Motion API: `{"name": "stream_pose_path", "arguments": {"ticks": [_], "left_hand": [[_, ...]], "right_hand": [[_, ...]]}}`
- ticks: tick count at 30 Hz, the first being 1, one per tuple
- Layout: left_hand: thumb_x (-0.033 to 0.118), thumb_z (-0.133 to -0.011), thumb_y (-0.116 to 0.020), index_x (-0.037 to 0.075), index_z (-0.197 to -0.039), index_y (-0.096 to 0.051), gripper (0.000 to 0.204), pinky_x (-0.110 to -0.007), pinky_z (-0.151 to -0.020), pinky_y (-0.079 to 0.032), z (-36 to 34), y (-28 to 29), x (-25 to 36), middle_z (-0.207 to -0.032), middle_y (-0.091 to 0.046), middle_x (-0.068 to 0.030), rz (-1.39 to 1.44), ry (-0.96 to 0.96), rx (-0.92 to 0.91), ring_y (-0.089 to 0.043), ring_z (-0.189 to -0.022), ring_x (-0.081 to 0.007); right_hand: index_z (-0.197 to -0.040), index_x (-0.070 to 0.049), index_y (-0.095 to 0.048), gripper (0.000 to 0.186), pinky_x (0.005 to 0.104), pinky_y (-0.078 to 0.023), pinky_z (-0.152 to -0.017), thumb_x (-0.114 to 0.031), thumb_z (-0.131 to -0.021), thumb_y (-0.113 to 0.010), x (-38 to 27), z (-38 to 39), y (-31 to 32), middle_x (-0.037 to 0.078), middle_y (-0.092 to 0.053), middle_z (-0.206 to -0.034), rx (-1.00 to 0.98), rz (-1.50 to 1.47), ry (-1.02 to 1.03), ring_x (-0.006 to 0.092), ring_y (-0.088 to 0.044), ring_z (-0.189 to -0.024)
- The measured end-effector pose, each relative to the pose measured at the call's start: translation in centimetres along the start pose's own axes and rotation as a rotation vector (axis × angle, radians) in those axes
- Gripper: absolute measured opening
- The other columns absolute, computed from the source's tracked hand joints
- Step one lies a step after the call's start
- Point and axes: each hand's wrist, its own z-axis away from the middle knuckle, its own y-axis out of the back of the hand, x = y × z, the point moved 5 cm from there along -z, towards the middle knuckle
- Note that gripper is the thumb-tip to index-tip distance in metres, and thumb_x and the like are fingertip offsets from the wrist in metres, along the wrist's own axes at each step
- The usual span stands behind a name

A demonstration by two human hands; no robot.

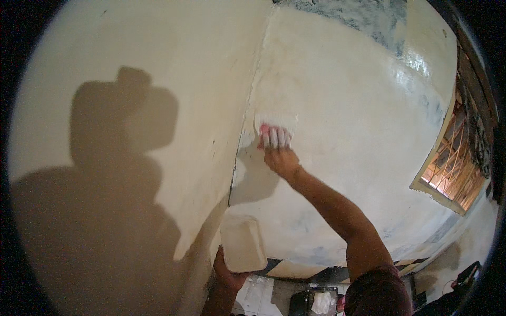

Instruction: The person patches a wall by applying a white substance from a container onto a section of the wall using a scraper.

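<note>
Head view: right fingers grip a crosswise scraper, edge up the wall; left fingers hold a tray lengthwise up-frame.

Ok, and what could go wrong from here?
The fingers of the right hand are smeared white, so their grip on the flat tool might slip. That tool works close to the rough, dark-lined wall corner, where its edge could snag. The cream tub seems supported only by the left hand at its lower left, so it could tip.
</note>
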Motion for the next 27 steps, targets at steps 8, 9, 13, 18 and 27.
{"name": "stream_pose_path", "arguments": {"ticks": [8, 9, 13, 18, 27], "left_hand": [[0.057, -0.092, -0.033, 0.012, -0.137, -0.040, 0.064, -0.058, -0.082, -0.052, 2.1, -0.1, 1.3, -0.126, -0.054, -0.0140, 0.297, 0.130, -0.013, -0.057, -0.111, -0.0371], [0.057, -0.092, -0.033, 0.012, -0.137, -0.040, 0.065, -0.059, -0.084, -0.051, 2.2, 0.2, 1.3, -0.127, -0.053, -0.0139, 0.306, 0.136, -0.028, -0.056, -0.112, -0.0374], [0.058, -0.091, -0.034, 0.012, -0.137, -0.041, 0.065, -0.058, -0.082, -0.052, 2.7, -0.7, 1.1, -0.127, -0.053, -0.0136, 0.310, 0.146, 0.007, -0.055, -0.113, -0.0372], [0.058, -0.091, -0.036, 0.013, -0.134, -0.043, 0.063, -0.057, -0.078, -0.053, 2.6, -0.1, 1.2, -0.124, -0.054, -0.0134, 0.307, 0.127, -0.082, -0.057, -0.111, -0.0366], [0.053, -0.094, -0.034, 0.014, -0.133, -0.044, 0.056, -0.055, -0.077, -0.054, 1.2, -3.3, 0.9, -0.121, -0.055, -0.0124, 0.232, 0.205, -0.045, -0.058, -0.107, -0.0338]], "right_hand": [[-0.105, -0.012, -0.065, 0.023, 0.0445, -0.056, -0.061, -0.012, -0.086, -0.052, 4.1, -5.2, 9.0, 0.015, -0.068, -0.086, -0.604, -0.343, -0.136, 0.0304, -0.067, -0.078], [-0.094, -0.007, -0.066, 0.019, 0.0420, -0.055, -0.071, -0.006, -0.081, -0.052, 6.0, -7.7, 10.4, 0.015, -0.067, -0.091, -0.501, -0.288, -0.094, 0.0295, -0.067, -0.082], [-0.095, -0.019, -0.068, 0.023, 0.0386, -0.050, -0.090, -0.008, -0.081, -0.055, 11.4, -13.7, 10.8, 0.004, -0.066, -0.102, -0.218, -0.105, 0.222, 0.0231, -0.062, -0.100], [-0.113, -0.020, -0.064, 0.031, 0.0375, -0.031, -0.113, -0.013, -0.084, -0.054, 15.0, -14.1, 8.2, -0.001, -0.058, -0.127, -0.154, -0.117, 0.425, 0.0196, -0.048, -0.124], [-0.114, -0.015, -0.063, 0.037, 0.0403, -0.047, -0.094, -0.003, -0.080, -0.060, 28.2, 7.5, 18.8, 0.004, -0.062, -0.121, -0.170, -0.163, -0.179, 0.0273, -0.058, -0.110]]}}
